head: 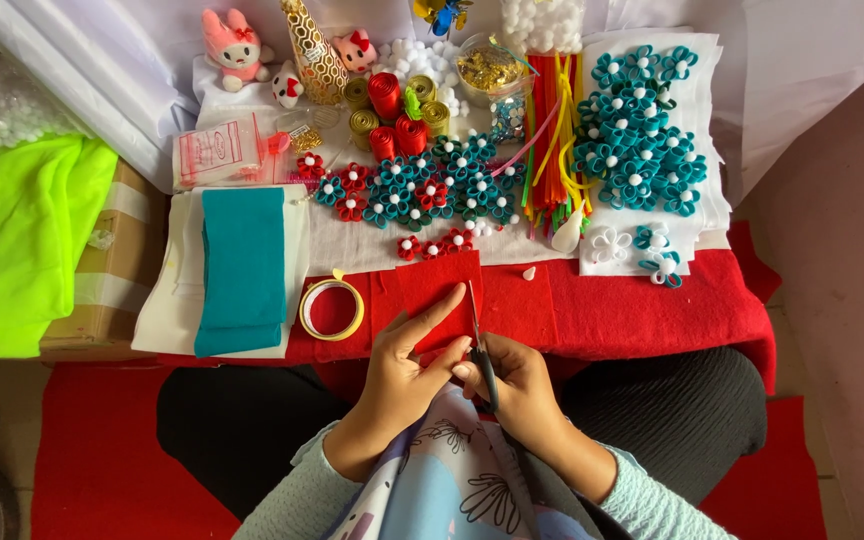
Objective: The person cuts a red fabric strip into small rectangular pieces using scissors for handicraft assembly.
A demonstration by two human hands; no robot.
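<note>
1. Red felt piece (439, 290) lay at the table's near edge, pinned flat under left hand (404, 370) fingers.
2. Scissors (479, 345) were gripped in right hand (520, 392), blades barely parted.
3. Felt best kept taut, cuts short.

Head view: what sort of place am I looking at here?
Probably a home craft spot on the floor: finished teal felt flowers, ribbon rolls, and the left hand holding red felt while the right hand works scissors.

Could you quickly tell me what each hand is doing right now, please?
Left hand: holding the red felt piece, fingers laid on it.
Right hand: closed on the scissors, blades at the felt's right edge.
</note>
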